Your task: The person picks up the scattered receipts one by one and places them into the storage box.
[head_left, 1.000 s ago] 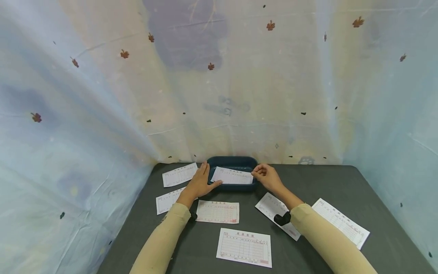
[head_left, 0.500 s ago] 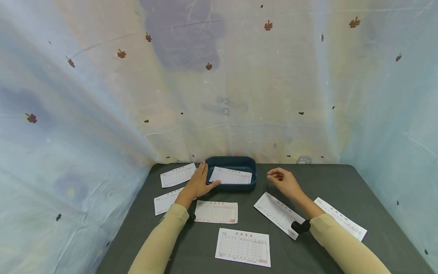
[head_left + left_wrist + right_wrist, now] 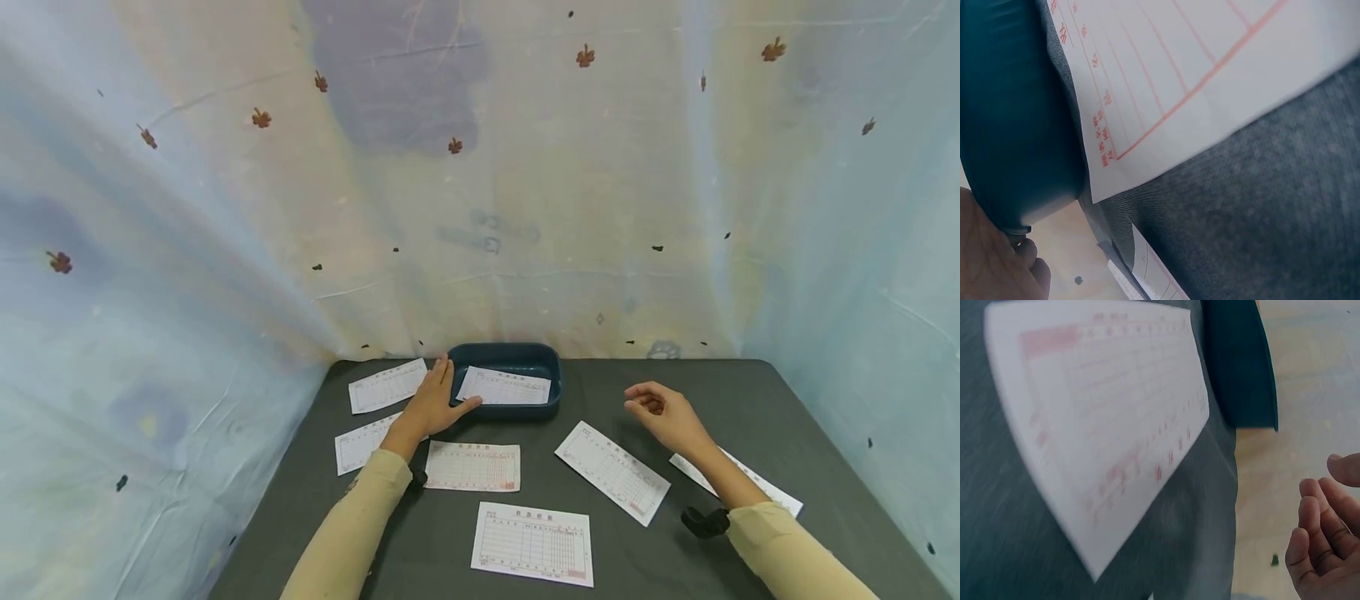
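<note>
A dark teal plastic basin (image 3: pixel 517 412) stands at the far edge of the table, with a printed paper form (image 3: pixel 506 387) lying in it. Against the basin's left side rests my left hand (image 3: pixel 427 410), fingers extended along the rim and thumb at the front rim. My right hand (image 3: pixel 667 417) is in the air to the right of the basin, fingers loosely bent and holding nothing. In the right wrist view, thumb and fingers of the right hand (image 3: pixel 1329 550) are apart. Below and left of it lies a slanted form (image 3: pixel 613 473); another form (image 3: pixel 761 483) is partly hidden under its forearm.
Two forms, an upper one (image 3: pixel 387 386) and a lower one (image 3: pixel 366 446), lie left of the basin. Red-printed forms lie in front: a pinkish one (image 3: pixel 474 467) and a white one (image 3: pixel 532 543). A patterned curtain (image 3: pixel 487 208) hangs right behind the dark table (image 3: pixel 637 575).
My right hand has let go of the form in the basin and moved away to the right, toward the forms there. The left hand has stayed at the basin.
</note>
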